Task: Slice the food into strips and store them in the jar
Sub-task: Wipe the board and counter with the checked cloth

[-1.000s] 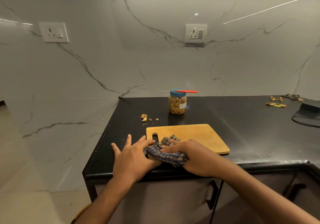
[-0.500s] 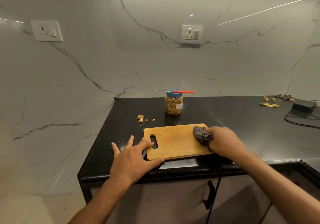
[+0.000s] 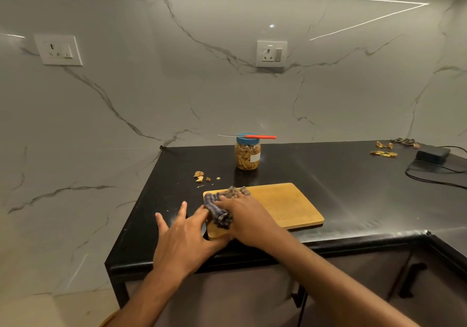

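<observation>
Our right hand (image 3: pixel 246 219) presses a bunched checked cloth (image 3: pixel 219 206) onto the left end of the wooden cutting board (image 3: pixel 285 206), fingers curled over it. Our left hand (image 3: pixel 184 238) lies spread on the black counter (image 3: pixel 341 175), fingers straight, bracing the board's left edge. Behind the board stands the lidded jar (image 3: pixel 247 155) full of strips, a red-handled knife (image 3: pixel 252 137) laid across its blue lid. Food scraps (image 3: pixel 200 176) lie left of the jar.

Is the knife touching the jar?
Touching. The head view shows the knife lying flat across the jar's blue lid.
</observation>
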